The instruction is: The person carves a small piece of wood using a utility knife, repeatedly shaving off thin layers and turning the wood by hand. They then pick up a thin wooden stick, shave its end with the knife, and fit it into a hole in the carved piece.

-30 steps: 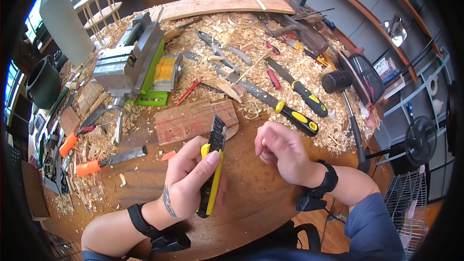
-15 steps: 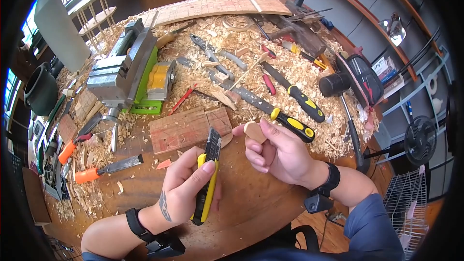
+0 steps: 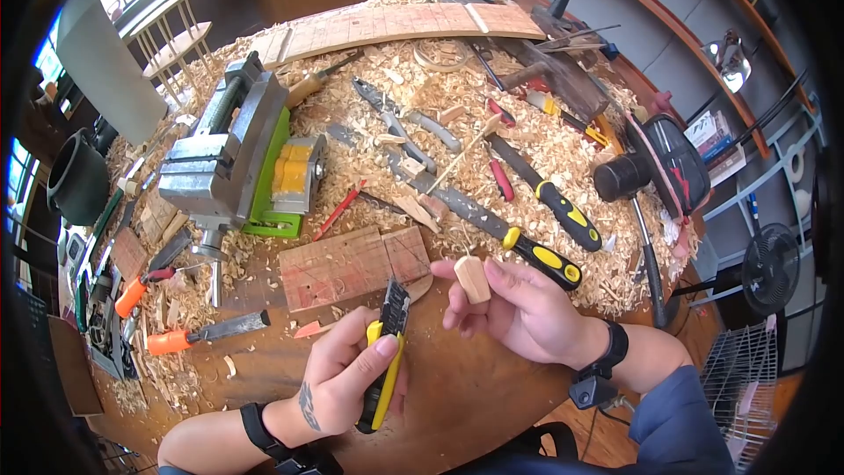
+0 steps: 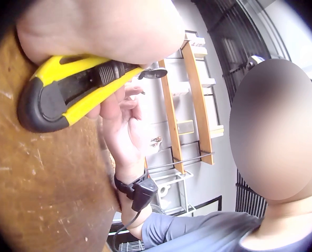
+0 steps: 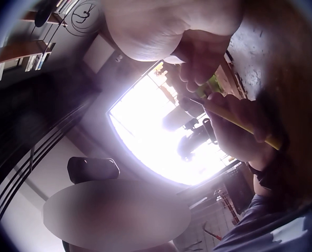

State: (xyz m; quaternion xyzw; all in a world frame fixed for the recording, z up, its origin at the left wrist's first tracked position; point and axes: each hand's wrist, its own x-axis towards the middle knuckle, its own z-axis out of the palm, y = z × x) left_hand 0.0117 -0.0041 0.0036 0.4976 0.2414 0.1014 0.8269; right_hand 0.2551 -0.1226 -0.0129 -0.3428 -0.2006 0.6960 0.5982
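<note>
Person is sitting at a wooden counter [image 3: 492, 387]; red-marked board [image 3: 330, 273] is serving as landmark. Left hand [image 3: 343, 374] is gripping a yellow-and-black utility knife [image 3: 383, 387], fingers curling round the body, thumb lying along it; the knife is tilting, its front end pointing toward the board's near right corner. Whether it is touching the board, cannot tell. Right hand [image 3: 532, 312] is pinching a small faceted wood piece [image 3: 472, 279] between thumb and fingers, holding it up to the right of the board. In the right wrist view, the pinch is showing too dark to read.

Orange-handled chisel [image 3: 211, 332] is lying left of the board, nearer the person. Metal vise [image 3: 207, 158] is standing beyond the board's left end. Two black-and-yellow handled tools [image 3: 542, 258] are lying right of the board, among wood shavings [image 3: 615, 273]; black mallet [image 3: 621, 178] is resting farther right. Pliers [image 3: 404, 114] and a long plank [image 3: 378, 31] are lying beyond the board, plank farthest.
</note>
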